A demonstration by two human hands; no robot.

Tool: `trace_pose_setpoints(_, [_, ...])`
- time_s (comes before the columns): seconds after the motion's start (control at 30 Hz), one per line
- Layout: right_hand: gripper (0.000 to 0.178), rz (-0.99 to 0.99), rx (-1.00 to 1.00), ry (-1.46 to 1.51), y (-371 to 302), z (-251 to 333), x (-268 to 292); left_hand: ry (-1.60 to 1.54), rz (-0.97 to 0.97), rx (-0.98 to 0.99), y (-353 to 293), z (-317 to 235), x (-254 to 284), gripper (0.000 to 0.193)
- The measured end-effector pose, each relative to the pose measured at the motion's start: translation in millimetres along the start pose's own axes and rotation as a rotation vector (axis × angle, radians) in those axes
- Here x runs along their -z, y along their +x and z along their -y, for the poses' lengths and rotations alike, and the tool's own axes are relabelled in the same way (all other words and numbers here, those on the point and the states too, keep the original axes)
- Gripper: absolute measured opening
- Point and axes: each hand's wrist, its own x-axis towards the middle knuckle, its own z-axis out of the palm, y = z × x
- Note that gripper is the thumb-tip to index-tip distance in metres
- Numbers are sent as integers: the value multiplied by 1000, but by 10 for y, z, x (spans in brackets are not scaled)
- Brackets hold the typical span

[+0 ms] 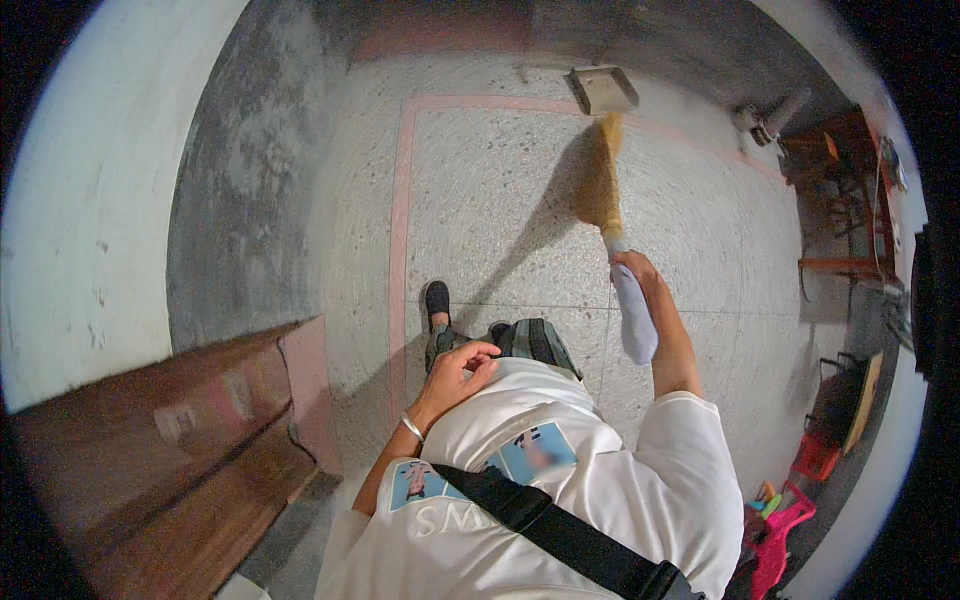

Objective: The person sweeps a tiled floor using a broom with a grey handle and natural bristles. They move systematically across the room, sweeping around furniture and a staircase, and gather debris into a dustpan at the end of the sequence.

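My right hand [637, 270] grips the pale grey handle of a straw broom [602, 185], held out in front of me. The yellow bristles reach down to the speckled floor, their tip just below a flat dustpan [604, 90] that lies on the floor farther ahead. My left hand [458, 372] rests against my hip on the white shirt, fingers curled, a bracelet on the wrist; it holds nothing I can make out. One dark shoe [437, 299] stands on the floor below me.
A brown wooden bench [170, 450] runs along the white wall on my left. Wooden furniture [840, 200] stands at the right. Pink and red plastic toys [790, 520] lie at lower right. A pink line borders the floor.
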Motion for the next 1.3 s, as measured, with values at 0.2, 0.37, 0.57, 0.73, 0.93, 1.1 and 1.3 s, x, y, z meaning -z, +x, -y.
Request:
trace_pose_setpoints(0.2, [43,-107,53,370,-47,-32,-580,43,180,-8,485,-50,662,21])
trace_pose_setpoints(0.37, [50,24,-36,600,-548,465,-1264,169,353,-146,805,-49,1059,21])
trace_pose_setpoints(0.57, [36,-75,-108,636,-659,566,-1725,280,710,-170,1145,-84,1346,22])
trace_pose_setpoints(0.73, [25,-328,-114,909,-536,544,-1993,240,886,-75,1190,-105,1196,30])
trace_pose_setpoints(0.93, [17,-572,-86,1507,-580,804,-2146,-606,953,844,1147,-241,737,46])
trace_pose_setpoints(1.1, [18,-1013,-294,1585,-852,659,-2584,-225,1104,833,919,-262,645,50])
trace_pose_setpoints(1.3, [36,-800,-277,2234,-1219,279,-3565,-18,1389,1002,731,-116,698,42])
